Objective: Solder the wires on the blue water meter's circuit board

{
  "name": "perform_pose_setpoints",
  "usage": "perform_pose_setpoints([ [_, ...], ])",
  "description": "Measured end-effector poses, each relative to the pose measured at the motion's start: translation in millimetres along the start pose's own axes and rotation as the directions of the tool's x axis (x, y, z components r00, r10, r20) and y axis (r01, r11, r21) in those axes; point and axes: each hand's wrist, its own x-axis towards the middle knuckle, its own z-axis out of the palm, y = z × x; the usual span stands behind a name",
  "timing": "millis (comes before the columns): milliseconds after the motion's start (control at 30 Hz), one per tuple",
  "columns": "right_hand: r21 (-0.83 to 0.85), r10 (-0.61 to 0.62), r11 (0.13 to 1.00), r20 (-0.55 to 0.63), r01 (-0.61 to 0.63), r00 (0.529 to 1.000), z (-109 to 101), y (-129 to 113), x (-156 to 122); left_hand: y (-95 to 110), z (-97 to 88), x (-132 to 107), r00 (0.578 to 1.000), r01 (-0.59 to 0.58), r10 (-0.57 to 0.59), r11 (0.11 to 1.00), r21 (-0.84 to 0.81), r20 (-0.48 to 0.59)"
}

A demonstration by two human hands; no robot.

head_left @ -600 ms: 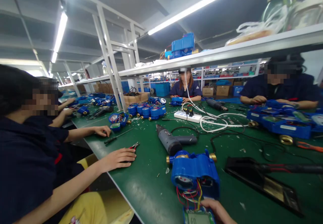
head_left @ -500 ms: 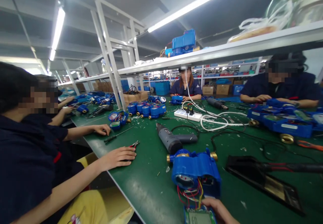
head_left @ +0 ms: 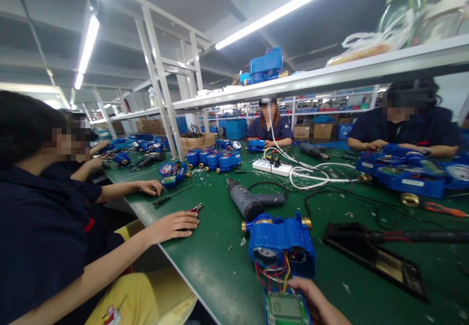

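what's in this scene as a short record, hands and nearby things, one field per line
right hand: holding a blue-cased green circuit board with grey display by its right edge
left hand: out of view
wires: red, white and yellow, between board and blue plastic meter housing with brass ends
behind housing: dark grey heat gun, lying on green tabletop
right of housing: black rectangular tray
co-worker at left: hand beside red-handled pliers

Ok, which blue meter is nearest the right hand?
The blue meter just in front of the nearer heat gun, its wires running to the display board in the right hand. The other meters sit farther off or on the shelf.
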Motion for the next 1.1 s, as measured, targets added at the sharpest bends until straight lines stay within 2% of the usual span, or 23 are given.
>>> perform_pose_setpoints([
  [167,-0.002,0.001,1.000,0.010,-0.001,1.000,0,6,0,0,0.3,0,1.000,-0.011,0.011,0.999,0.032,0.024],
  [233,-0.022,-0.007,1.000,0.051,0.009,0.999,2,12,-3,1,1.1,0,1.000,-0.019,0.018,0.999,0.047,0.025],
  [333,-0.090,-0.047,0.994,0.124,0.059,0.991,5,22,-6,1,2.2,0,0.999,-0.023,0.021,0.997,0.079,0.024],
  [400,-0.137,-0.101,0.984,0.122,0.117,0.987,7,24,-6,1,2.8,0,0.999,-0.028,0.026,0.994,0.106,0.024],
  [667,-0.092,-0.199,0.973,0.125,0.211,0.972,10,22,-2,3,8.3,-2,0.999,-0.053,0.054,0.973,0.224,0.006],
  [967,-0.040,-0.233,0.970,0.139,0.240,0.963,13,15,-6,4,12.0,-3,0.998,-0.041,0.050,0.960,0.276,-0.024],
  [1100,-0.082,-0.206,0.973,0.123,0.216,0.971,13,17,-3,5,10.9,-1,0.999,-0.034,0.043,0.958,0.284,-0.024],
])
